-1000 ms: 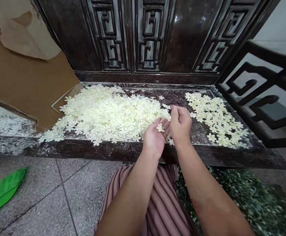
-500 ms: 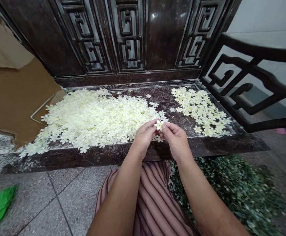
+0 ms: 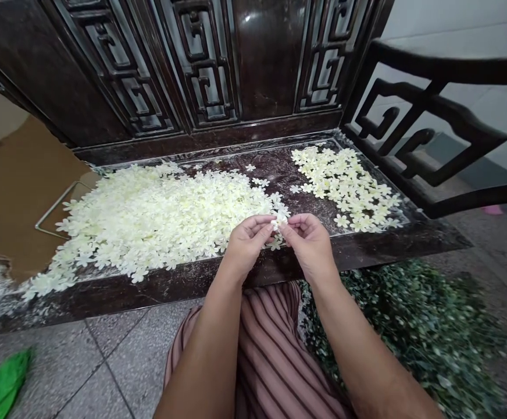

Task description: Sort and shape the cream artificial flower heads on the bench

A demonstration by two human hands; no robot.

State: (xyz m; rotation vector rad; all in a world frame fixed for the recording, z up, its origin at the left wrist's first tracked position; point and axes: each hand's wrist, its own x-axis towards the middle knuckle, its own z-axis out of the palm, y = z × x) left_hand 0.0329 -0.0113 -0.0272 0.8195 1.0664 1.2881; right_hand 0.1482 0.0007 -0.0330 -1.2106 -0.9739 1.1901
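Note:
Between my fingertips is a small white artificial flower (image 3: 279, 220), held above the front edge of a dark wooden bench (image 3: 275, 160). My left hand (image 3: 250, 237) pinches it from the left, thumb and forefinger closed. From the other side my right hand (image 3: 308, 237) grips it the same way, its thumb over the petals. To the left a large heap of white flowers (image 3: 161, 215) spreads across the seat. A smaller, thinner patch of flowers (image 3: 352, 186) lies at the right end. The underside of the held flower is hidden by my fingers.
A brown cardboard piece (image 3: 22, 192) and a bent wire handle (image 3: 48, 218) stand at the left. The carved armrest (image 3: 432, 128) closes off the right end. Green foliage (image 3: 410, 326) fills the floor at lower right; a green leaf (image 3: 3, 384) lies at lower left.
The camera view has turned slightly, so the bench appears shifted left. Both hands still hold the flower, which now shows its face less openly as my fingers work on it.

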